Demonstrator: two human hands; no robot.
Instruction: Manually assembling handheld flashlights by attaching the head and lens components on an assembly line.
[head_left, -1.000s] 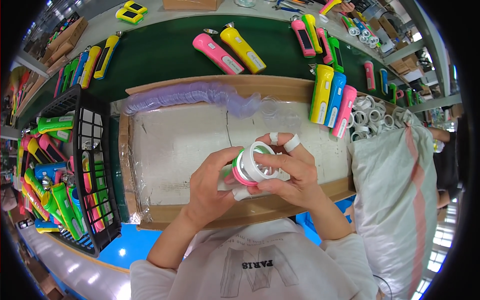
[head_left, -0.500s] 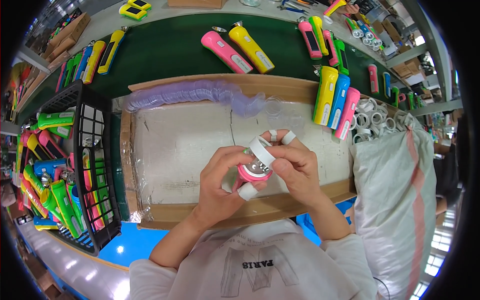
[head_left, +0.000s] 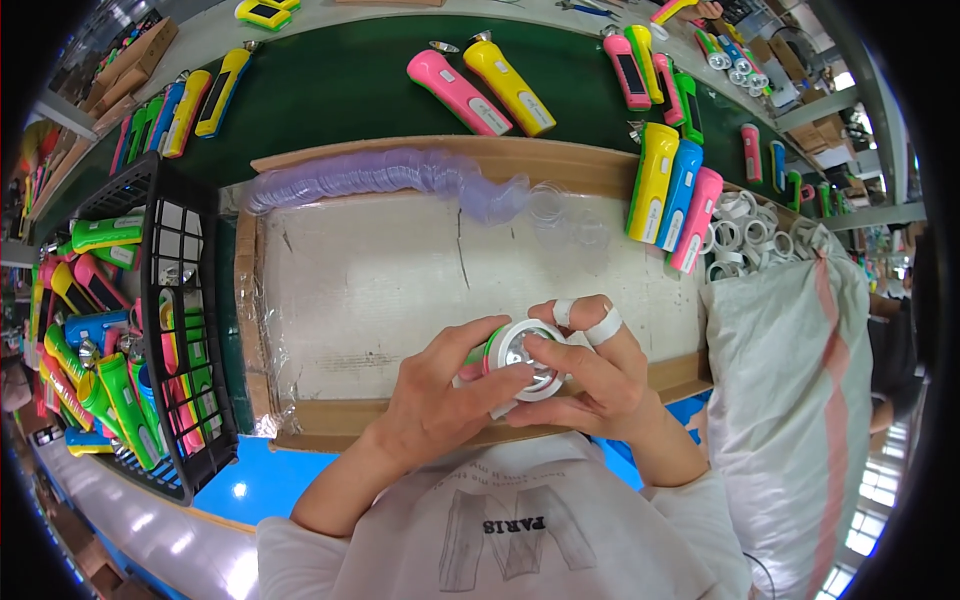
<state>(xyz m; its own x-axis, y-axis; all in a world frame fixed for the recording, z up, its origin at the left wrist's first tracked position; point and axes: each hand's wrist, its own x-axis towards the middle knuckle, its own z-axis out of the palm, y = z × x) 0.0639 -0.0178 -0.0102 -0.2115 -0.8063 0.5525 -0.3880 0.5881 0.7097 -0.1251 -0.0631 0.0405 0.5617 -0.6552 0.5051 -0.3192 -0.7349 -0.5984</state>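
Observation:
A pink and green flashlight (head_left: 480,354) is held by its head end in front of my chest, its reflector facing up toward me. Around the rim of that end sits a white ring (head_left: 522,326). My left hand (head_left: 440,395) grips the flashlight from the left, thumb across the ring's near side. My right hand (head_left: 605,380) closes on the ring from the right, one finger pressing over the lens opening and the other fingertips along the edge. White wraps cover some right-hand fingers. The flashlight's body is mostly hidden behind my left hand.
A cardboard tray (head_left: 345,442) lies below my hands, with stacked clear discs (head_left: 350,180) along its far side. Left stands a black crate (head_left: 165,470) of flashlights. Right are three flashlights (head_left: 652,190), white rings (head_left: 728,235) and a white sack (head_left: 780,400). More flashlights lie on the green belt (head_left: 330,100).
The white ring, tilted above the flashlight's head before, now lies flat around its rim. My right hand has come over it, and the flashlight's head has turned to face up.

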